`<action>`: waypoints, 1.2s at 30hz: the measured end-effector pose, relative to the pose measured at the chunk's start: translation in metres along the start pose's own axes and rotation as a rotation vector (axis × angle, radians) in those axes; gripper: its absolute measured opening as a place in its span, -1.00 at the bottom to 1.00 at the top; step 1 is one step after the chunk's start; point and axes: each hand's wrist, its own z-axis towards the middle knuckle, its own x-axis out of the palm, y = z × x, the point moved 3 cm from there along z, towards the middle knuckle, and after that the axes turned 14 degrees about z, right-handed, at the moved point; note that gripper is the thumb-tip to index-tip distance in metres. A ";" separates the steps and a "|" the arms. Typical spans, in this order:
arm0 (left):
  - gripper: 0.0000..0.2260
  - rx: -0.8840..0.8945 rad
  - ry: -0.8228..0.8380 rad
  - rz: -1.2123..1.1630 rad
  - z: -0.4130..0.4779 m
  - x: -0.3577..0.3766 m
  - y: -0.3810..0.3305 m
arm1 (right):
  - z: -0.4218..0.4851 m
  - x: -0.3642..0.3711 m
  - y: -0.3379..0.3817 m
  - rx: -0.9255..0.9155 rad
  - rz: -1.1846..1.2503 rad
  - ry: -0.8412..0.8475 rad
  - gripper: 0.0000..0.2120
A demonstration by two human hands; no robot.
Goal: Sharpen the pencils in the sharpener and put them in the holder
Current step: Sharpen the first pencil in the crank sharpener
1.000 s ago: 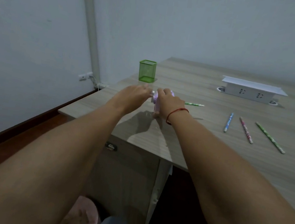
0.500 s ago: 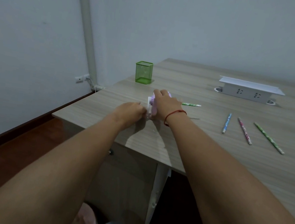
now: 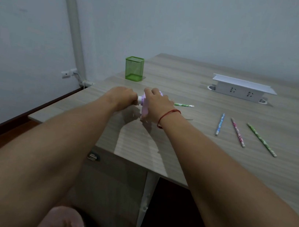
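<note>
A white socket box [image 3: 242,89] sits far back on the wooden table [image 3: 178,148]. A pipe [image 3: 72,16] runs up the wall, an outlet [image 3: 66,73] beside it low down.

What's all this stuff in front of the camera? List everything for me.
holder: 1, green mesh, far left of the table
sharpener: 1, purple, front left of the table, between the hands
crank: 1, white, on the sharpener's left side
inserted pencil: 1, green, sticking out of the sharpener's right side
loose pencils: 3, blue, pink and green, lying apart on the table's right
socket box: 1, white, far side of the table
table: 1, light wood grain
wall socket: 1, white, low on the left wall
pipe: 1, white, up the wall
bracelet: 1, red, right wrist
left hand: 1, grips the crank
right hand: 1, holds the sharpener
</note>
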 end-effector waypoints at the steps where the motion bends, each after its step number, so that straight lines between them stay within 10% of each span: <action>1: -0.77 0.005 0.001 0.017 0.000 -0.001 0.000 | 0.000 -0.001 0.001 0.001 -0.004 -0.003 -0.33; 21: -0.87 -0.021 -0.436 -0.087 -0.050 -0.030 -0.001 | 0.003 0.001 0.003 0.022 0.013 0.019 -0.28; 36: -0.79 -0.032 -0.091 -0.181 -0.053 0.009 -0.027 | 0.013 0.012 -0.003 -0.041 0.051 -0.039 -0.18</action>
